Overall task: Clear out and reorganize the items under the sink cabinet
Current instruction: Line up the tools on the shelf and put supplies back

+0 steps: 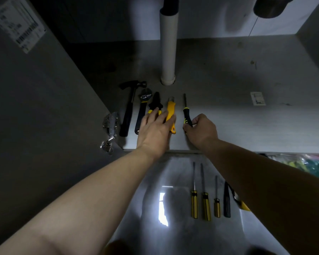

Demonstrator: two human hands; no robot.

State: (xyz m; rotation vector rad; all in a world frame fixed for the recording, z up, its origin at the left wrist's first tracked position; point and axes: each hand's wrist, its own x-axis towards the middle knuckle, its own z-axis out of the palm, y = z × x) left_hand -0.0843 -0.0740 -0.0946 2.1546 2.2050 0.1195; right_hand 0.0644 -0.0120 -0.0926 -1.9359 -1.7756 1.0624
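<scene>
The right hand [201, 132] pinches the screwdriver [186, 110] handle, likely to lay it parallel, right of the yellow knife [170, 109]; the left hand [154, 130], fingers straight, steadies it.

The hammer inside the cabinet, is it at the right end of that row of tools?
No, the hammer lies at the left end; the screwdriver in the right hand is at the right end.

Pliers [156, 103] handles beneath left hand [153, 130]; wall label [18, 23] print illegible.
</scene>
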